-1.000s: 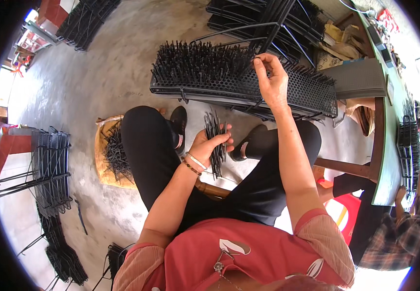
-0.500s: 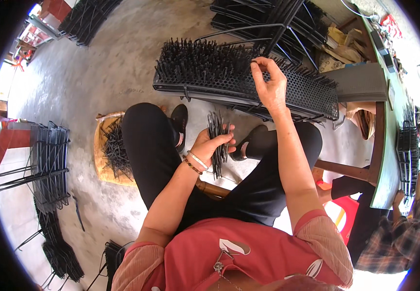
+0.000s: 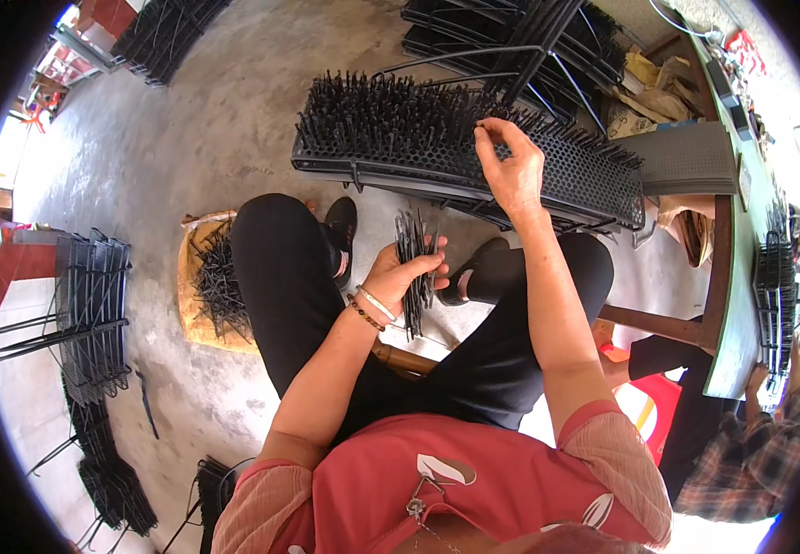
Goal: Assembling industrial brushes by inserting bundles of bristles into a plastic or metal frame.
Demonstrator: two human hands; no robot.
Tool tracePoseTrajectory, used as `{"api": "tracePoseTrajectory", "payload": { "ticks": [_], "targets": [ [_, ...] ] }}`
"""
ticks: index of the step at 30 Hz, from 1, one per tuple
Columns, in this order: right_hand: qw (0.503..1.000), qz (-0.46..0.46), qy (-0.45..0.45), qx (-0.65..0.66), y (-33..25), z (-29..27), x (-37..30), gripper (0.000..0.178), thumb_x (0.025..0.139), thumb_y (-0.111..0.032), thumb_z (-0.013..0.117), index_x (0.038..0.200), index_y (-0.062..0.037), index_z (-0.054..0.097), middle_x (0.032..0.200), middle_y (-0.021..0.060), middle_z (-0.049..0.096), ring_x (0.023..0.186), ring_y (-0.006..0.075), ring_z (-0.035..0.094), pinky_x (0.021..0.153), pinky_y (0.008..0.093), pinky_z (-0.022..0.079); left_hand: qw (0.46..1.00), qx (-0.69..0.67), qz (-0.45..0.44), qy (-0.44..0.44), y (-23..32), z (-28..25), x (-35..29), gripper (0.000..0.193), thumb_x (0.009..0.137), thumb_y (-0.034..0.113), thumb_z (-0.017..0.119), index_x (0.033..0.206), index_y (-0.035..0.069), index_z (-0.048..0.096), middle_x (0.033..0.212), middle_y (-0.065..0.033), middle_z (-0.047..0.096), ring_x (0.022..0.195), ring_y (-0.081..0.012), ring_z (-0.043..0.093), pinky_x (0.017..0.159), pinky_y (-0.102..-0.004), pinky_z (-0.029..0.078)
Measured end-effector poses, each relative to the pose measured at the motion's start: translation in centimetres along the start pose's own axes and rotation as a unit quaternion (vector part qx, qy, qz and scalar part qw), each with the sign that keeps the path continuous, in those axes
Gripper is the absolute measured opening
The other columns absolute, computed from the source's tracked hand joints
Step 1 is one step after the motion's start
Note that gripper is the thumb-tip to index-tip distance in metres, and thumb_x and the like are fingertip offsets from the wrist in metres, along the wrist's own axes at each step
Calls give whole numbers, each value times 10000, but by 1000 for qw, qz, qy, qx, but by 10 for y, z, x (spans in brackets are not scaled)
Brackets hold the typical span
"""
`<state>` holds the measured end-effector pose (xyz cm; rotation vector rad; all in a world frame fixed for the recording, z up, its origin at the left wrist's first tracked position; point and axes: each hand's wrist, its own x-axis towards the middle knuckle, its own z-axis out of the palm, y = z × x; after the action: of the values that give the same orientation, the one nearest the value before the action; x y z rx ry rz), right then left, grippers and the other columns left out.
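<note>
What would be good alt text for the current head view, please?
A seated person holds a bundle of black sticks in the left grip, while the right grip is at sticks standing in a perforated tray. More sticks lie on a yellow sheet on the floor.

The sticks (image 3: 410,277) look dull and hard; I can't tell if they are metal or plastic. The tray (image 3: 566,180) is full of little holes and a bit shiny. The floor (image 3: 234,166) is like smooth, blotchy stone, with shiny patches. The bench (image 3: 731,360) has a smooth top and brown wood legs (image 3: 721,258). The trousers (image 3: 280,268) are dull cloth. The sleeves (image 3: 624,452) are thin, crinkly cloth.
</note>
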<state>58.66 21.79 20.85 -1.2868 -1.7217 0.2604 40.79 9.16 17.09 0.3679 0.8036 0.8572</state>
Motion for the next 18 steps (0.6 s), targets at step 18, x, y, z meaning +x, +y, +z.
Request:
{"api": "tracePoseTrajectory", "payload": {
  "ticks": [18],
  "targets": [
    [997, 1, 6, -76, -9, 2, 2, 122, 790, -103, 662, 869, -11, 657, 731, 98, 675, 668, 192, 664, 647, 286, 504, 1000, -19, -8, -1, -3, -3, 0, 282, 833, 51, 621, 1104, -17, 586, 902, -53, 605, 827, -158, 609, 730, -337, 559]
  ]
}}
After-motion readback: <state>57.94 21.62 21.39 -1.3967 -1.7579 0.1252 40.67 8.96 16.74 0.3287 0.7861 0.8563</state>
